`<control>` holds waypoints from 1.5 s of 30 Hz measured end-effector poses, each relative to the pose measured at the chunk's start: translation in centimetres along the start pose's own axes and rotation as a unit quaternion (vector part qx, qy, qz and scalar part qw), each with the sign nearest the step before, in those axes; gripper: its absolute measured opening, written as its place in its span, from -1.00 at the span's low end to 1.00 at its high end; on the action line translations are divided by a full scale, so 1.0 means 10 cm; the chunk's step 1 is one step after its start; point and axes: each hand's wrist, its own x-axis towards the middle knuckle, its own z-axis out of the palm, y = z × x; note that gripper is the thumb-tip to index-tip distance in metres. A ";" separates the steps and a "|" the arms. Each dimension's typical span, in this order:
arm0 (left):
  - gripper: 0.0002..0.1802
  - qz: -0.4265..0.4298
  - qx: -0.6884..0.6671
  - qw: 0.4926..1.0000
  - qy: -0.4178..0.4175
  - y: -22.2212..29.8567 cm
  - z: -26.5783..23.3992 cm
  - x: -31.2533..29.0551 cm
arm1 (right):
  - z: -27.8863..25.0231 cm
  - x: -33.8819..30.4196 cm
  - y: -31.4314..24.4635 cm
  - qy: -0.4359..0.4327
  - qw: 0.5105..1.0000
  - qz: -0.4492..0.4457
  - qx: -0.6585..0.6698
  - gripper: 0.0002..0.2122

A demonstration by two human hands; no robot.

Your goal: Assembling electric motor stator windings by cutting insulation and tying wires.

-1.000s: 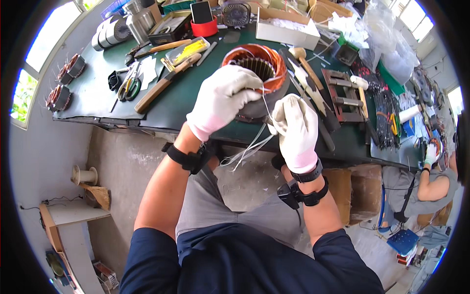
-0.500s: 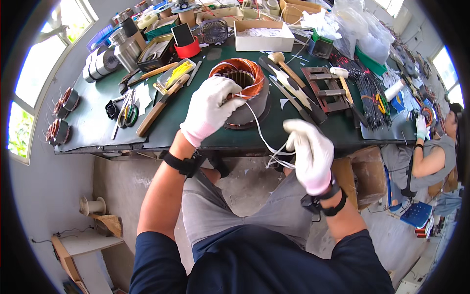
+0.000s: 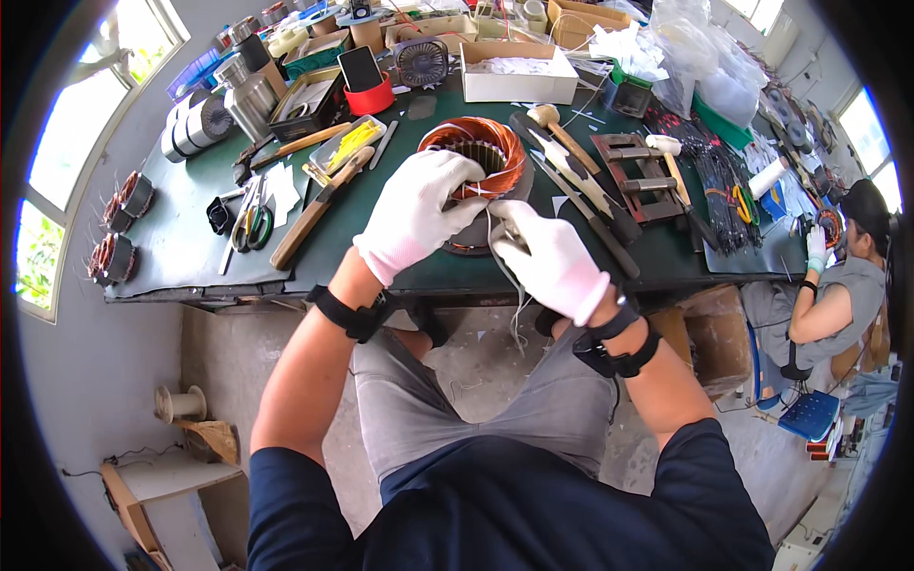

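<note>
A motor stator (image 3: 517, 195) stands upright on the bench, with a ring of copper winding (image 3: 505, 136) around its top and a hollow bore. My gloved left hand (image 3: 419, 209) is closed at the near side of the winding, its index finger bent over the rim and thumb outside. Beside it my gloved right hand (image 3: 554, 257) pinches a thin white cord (image 3: 514, 273) close to the winding. The cord's loose end hangs below the bench edge. Where the cord meets the coil is partly hidden by my fingers.
Right of the stator lie a wooden-handled mallet (image 3: 562, 133), dark flat bars (image 3: 595, 224) and a rusty metal frame (image 3: 636, 176). Scissors (image 3: 252, 214) and a long wooden-handled tool (image 3: 319, 209) lie left. A white carton (image 3: 519, 76) stands behind. A co-worker (image 3: 847, 276) sits at far right.
My right hand has moved left and up to the winding, drawing the cord in from lower right. The cord now hangs more straight down. My left hand stays at the winding, shifted slightly.
</note>
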 end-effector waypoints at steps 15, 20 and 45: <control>-0.06 0.061 0.148 0.986 0.035 0.12 0.03 0.08 | -0.16 0.48 -0.09 0.019 0.928 0.072 0.365 -0.58; -0.12 -0.134 -0.044 0.989 -0.035 0.24 0.10 0.00 | -0.19 -0.08 0.02 0.102 0.973 0.158 0.133 -0.87; -0.53 -0.055 -0.020 0.997 0.057 0.15 0.23 -0.10 | -0.55 -2.89 0.71 -0.045 0.949 0.307 -0.057 -0.76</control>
